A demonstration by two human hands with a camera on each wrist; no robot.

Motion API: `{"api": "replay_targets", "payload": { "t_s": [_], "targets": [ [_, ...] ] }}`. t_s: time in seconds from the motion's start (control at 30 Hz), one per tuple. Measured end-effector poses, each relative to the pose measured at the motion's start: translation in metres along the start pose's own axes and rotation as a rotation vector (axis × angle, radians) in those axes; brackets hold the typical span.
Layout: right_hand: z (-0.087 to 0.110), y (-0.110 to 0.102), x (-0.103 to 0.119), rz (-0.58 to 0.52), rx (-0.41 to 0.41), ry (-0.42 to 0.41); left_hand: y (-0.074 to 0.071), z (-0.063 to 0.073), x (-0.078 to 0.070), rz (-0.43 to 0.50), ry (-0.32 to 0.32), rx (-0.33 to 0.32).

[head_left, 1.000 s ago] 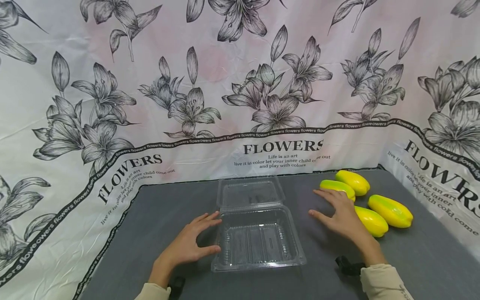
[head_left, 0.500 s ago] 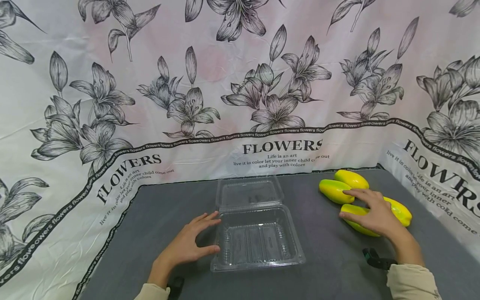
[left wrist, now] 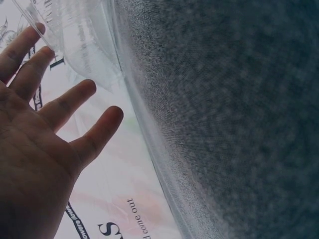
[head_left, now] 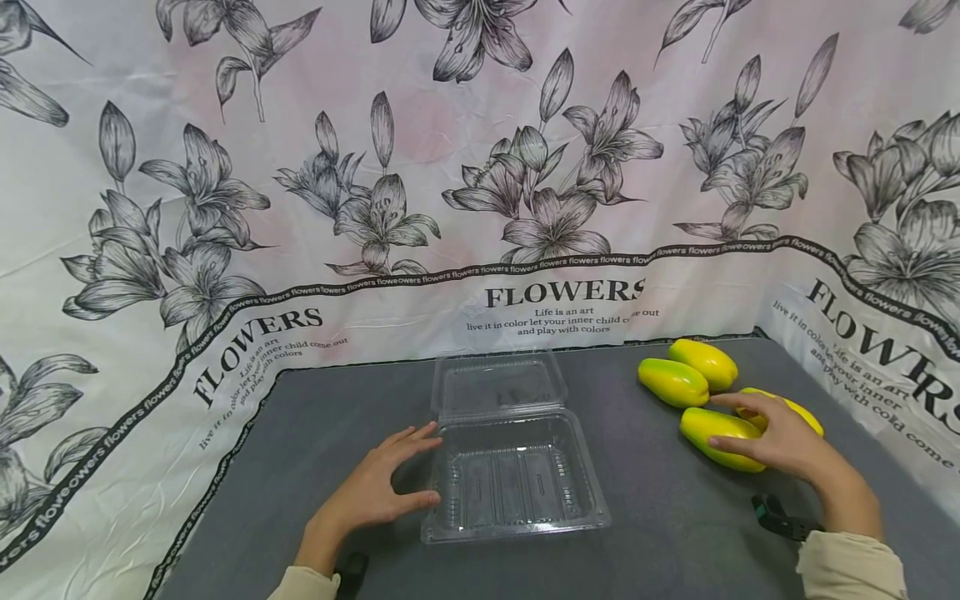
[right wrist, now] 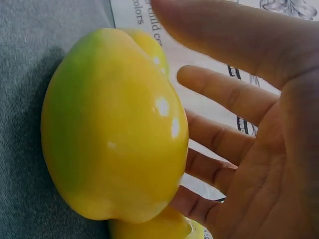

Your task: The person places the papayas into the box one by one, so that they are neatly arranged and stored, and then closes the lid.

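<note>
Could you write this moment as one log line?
left hand: spread beside transparent container | right hand: spread close by yellow fruits | container lid: open | fruits: four, on grey table

Head view bright; fruit (right wrist: 112,132) w/ glare; tabletop (left wrist: 249,134) blurry, L-wrist cam.

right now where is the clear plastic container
In the head view, the clear plastic container stands open on the grey tabletop, at lower centre, between the left hand and the yellow-green fruits.
</note>
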State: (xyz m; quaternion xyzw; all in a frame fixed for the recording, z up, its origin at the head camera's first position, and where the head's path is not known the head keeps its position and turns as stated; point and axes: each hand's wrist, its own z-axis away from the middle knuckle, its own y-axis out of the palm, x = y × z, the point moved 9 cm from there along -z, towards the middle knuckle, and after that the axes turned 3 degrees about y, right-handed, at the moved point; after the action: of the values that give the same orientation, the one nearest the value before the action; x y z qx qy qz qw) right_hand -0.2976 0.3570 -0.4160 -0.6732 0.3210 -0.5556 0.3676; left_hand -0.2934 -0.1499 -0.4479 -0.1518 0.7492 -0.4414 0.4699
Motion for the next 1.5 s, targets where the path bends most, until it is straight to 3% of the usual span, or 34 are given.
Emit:
{"api": "replay_targets", "payload": {
  "t_s": [0.23, 0.9, 1.23, 1.5],
  "targets": [
    [0.0, 0.005, -0.008, 0.035, 0.05, 0.04, 0.001, 0.0, 0.0, -0.001, -0.001, 0.009],
    [-0.003, 0.022, -0.001, 0.002, 0.124, 0.028, 0.002, 0.001, 0.001, 0.015, 0.003, 0.009],
    [-0.005, 0.027, 0.006, 0.005, 0.13, 0.006, 0.002, 0.001, 0.0, 0.018, 0.024, 0.006],
    [-0.006, 0.026, 0.023, -0.006, 0.102, -0.001, 0.001, 0.001, 0.001, 0.04, -0.007, 0.016]
  ]
}}
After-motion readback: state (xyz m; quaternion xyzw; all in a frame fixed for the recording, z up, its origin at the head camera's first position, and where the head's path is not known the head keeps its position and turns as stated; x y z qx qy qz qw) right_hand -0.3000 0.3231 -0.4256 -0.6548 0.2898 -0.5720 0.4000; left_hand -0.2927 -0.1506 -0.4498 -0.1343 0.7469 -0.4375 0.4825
